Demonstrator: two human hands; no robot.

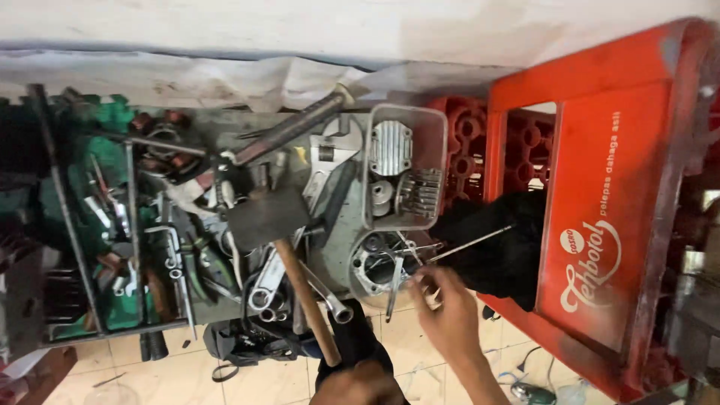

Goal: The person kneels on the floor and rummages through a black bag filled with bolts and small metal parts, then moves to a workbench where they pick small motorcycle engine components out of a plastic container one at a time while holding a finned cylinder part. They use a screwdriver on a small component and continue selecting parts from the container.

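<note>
A red plastic bottle crate (600,225) stood on its side at the right of the view, the largest thing there, with a black cloth (499,251) spilling from its open face. Left of it a dark metal rack (71,225) held a green-lined jumble of small parts and tools, and between rack and crate a heap of hand tools lay spread on the tiled floor (390,352). In that heap a hammer (281,240) with a dark block head and a wooden handle pointed toward the bottom of the view, an adjustable wrench (326,161) lay beside a long dark bar (289,127), and a ring spanner (264,289) rested near the hammer's handle. A clear plastic tub (405,169) sat against the crate, holding a finned metal cover and other small engine parts. Just below the tub lay a round metal engine part (375,262). The right hand (446,311) reached in from the bottom of the view, its fingers pinched shut on a thin metal rod (469,244), which slanted up across the black cloth, close beside the round engine part. The left hand (360,382) showed only in part at the bottom edge, just under the hammer's handle; whether it was closed or spread could not be told.
</note>
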